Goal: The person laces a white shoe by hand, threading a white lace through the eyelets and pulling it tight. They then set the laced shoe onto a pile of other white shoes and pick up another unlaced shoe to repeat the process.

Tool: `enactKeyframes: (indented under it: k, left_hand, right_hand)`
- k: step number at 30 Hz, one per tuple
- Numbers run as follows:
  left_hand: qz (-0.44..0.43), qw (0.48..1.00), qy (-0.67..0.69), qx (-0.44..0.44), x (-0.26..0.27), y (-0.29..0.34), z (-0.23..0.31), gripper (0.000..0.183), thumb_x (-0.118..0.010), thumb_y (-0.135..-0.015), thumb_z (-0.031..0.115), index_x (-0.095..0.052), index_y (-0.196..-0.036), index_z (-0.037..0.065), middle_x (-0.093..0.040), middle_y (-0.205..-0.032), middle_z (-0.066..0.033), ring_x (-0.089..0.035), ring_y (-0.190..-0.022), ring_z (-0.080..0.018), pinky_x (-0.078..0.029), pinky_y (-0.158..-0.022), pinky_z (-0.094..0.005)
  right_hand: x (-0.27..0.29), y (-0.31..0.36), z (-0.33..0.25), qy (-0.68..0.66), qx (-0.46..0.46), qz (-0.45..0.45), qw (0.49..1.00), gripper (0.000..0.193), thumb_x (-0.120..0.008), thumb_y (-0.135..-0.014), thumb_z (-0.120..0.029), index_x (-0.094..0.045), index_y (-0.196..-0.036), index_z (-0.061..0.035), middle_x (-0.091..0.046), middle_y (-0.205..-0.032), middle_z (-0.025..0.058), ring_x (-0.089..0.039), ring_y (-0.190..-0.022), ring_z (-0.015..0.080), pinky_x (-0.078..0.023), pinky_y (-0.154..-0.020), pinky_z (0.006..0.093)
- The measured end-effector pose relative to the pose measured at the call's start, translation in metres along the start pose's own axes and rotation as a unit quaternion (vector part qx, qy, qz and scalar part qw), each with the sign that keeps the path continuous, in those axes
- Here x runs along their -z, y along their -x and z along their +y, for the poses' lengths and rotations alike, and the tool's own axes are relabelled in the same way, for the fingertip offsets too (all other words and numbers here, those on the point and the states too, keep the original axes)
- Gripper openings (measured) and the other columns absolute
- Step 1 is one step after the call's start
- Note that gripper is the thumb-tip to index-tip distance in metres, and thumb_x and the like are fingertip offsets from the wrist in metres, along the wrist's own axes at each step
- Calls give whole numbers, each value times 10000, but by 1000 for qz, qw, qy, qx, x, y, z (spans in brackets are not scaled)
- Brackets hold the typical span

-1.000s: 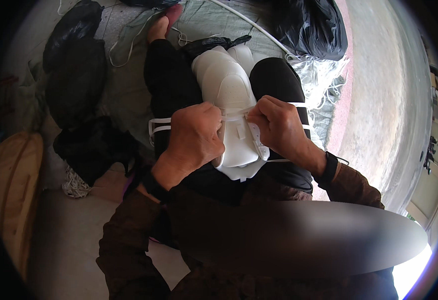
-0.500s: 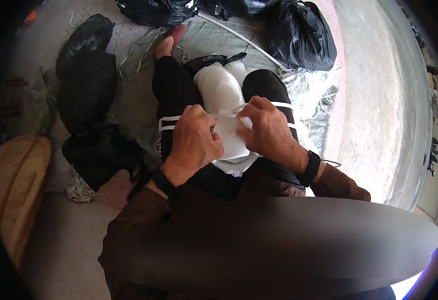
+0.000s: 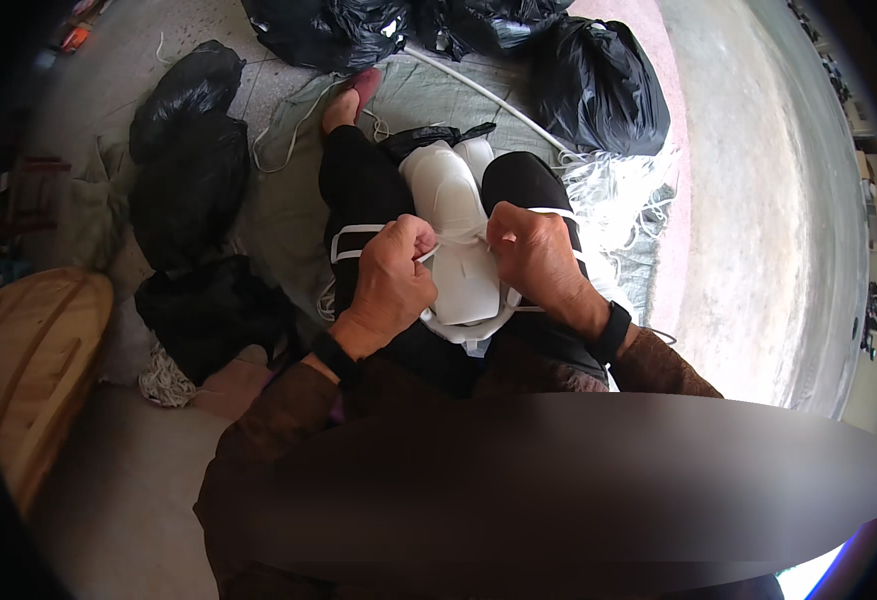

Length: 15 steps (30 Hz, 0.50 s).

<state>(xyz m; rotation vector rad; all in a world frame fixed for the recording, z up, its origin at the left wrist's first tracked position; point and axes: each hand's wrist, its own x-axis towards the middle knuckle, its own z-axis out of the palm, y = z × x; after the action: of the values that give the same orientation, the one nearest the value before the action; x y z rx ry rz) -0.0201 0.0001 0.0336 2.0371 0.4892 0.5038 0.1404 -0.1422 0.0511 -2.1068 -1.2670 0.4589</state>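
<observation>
Between the knees (image 3: 526,185), toward twelve o'clock in the head view, I see a white shoe (image 3: 457,212). At its eight o'clock, the left hand (image 3: 392,282) pinches a lace (image 3: 428,254); at three, the right hand (image 3: 542,258) curls closed, contents hidden. I judge it light, pliable, best held by its sides.

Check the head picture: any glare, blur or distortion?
Head view: glare whitens the concrete floor at right; fisheye curves its edge; a blurred oval hides much of the bottom; left hand and right hand are readable, but the white shoe shows little contrast.
</observation>
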Motion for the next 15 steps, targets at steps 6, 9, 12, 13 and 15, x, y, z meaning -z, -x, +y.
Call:
enactKeyframes:
  k: [6, 9, 12, 13, 15]
  left_hand:
    - [-81, 954, -208, -200, 14, -7, -2, 197, -642, -637, -32, -592, -822, 16, -581, -821, -107, -590, -820, -263, -493, -698, -374]
    - [-172, 856, -363, -327, 7, -18, -4, 120, -679, -660, 91, -608, -740, 37, -542, -845, -111, -541, -895, -276, -480, -777, -360]
    - [-137, 842, -367, -371, 0, -32, 11, 51, -650, -716, 107, -652, -707, 57, -603, -865, -100, -574, -917, -265, -498, -763, -391]
    - [-81, 894, -302, -321, -3, -28, 9, 49, -666, -704, 99, -654, -710, 52, -595, -840, -92, -574, -897, -265, -497, -749, -388]
    - [-29, 938, -218, -266, -3, -19, 25, 55, -683, -692, 92, -655, -712, 48, -587, -816, -83, -575, -877, -265, -496, -736, -384]
  right_hand:
    - [5, -2, -21, 165, 179, -78, 967, 181, -657, -715, -45, -617, -892, -54, -651, -828, 148, -671, -793, 340, -557, -660, 427]
    - [0, -1, -16, 262, 216, -105, 935, 126, -625, -777, -90, -621, -897, -51, -643, -805, 135, -668, -776, 311, -548, -623, 398]
    - [5, -3, -12, 280, 216, -120, 928, 135, -633, -792, -121, -644, -910, -56, -617, -839, 127, -632, -813, 288, -519, -667, 410]
    - [5, -9, -15, 279, 224, -117, 926, 135, -633, -792, -121, -644, -910, -56, -617, -839, 127, -632, -813, 288, -519, -667, 410]
    - [12, -13, -21, 238, 247, -59, 938, 109, -666, -780, -122, -655, -877, -73, -585, -886, 114, -588, -896, 303, -464, -733, 451]
